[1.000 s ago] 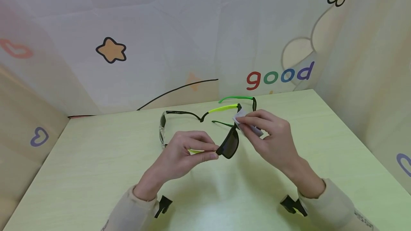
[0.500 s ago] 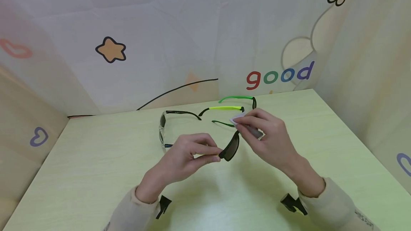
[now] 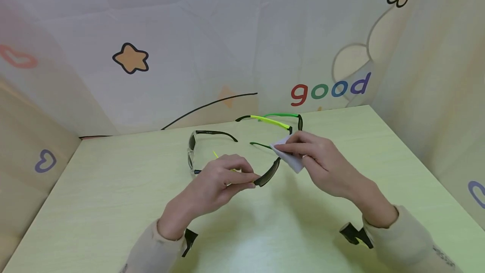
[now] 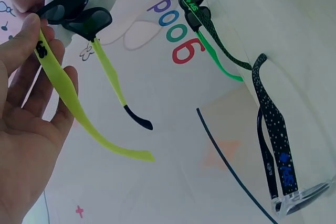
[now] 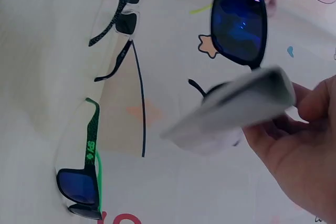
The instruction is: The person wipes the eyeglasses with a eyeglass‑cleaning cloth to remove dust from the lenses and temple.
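Note:
Black-framed sunglasses (image 3: 268, 175) with yellow temples are held up over the table, dark blue lenses showing in the right wrist view. My left hand (image 3: 223, 184) pinches them at one front corner, beside the hinge; in the left wrist view a yellow temple (image 4: 79, 111) runs down past my fingers. A pale grey cloth (image 3: 289, 157) is in my right hand (image 3: 327, 165), gripped between thumb and fingers. It overlaps the farther lens, and in the right wrist view the folded cloth (image 5: 231, 114) is blurred and covers much of that lens.
Clear-framed sunglasses (image 3: 192, 151) with dark temples stand on the pale table (image 3: 94, 205), left of centre. Behind my right hand are sunglasses with green temples (image 3: 282, 115), partly hidden. A printed curtain (image 3: 189, 54) closes off the table's back and sides.
The held sunglasses have tilted, so the near lens looks narrower and the far yellow temple has swung up and back. My right hand has shifted slightly right, and more of the cloth shows.

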The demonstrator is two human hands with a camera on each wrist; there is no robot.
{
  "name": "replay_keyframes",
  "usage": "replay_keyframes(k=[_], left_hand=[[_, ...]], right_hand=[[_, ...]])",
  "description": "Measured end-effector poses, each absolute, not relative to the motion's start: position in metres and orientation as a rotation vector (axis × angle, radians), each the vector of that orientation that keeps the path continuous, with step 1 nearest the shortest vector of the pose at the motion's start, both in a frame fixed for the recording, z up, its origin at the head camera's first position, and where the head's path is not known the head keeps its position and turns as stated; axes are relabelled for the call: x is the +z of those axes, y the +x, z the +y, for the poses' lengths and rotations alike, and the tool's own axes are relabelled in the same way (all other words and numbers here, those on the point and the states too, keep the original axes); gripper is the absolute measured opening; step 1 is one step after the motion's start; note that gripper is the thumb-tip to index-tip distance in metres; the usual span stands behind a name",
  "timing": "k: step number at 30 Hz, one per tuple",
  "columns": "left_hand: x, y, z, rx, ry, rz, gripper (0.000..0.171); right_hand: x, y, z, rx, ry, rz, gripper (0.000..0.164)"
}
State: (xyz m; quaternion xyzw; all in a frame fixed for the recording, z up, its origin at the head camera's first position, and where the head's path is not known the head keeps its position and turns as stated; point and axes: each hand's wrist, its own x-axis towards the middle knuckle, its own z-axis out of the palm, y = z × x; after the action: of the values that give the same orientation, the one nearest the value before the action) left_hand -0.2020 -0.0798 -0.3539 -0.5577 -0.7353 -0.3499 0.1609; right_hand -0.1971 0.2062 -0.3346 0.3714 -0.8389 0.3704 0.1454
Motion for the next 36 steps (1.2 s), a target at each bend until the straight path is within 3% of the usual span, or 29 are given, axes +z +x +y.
replay_keyframes(k=[8, 36], left_hand=[[-0.352, -0.201, -0.082, -0.859, -1.533, -2.143, 0.015], [-0.359, -0.206, -0.084, -0.669, -1.509, -2.128, 0.020]], right_hand=[[-0.332, -0.203, 0.211, 0.968, 1.206, -2.457, 0.045], [-0.347, -0.214, 0.207, 0.541, 1.267, -2.269, 0.030]])
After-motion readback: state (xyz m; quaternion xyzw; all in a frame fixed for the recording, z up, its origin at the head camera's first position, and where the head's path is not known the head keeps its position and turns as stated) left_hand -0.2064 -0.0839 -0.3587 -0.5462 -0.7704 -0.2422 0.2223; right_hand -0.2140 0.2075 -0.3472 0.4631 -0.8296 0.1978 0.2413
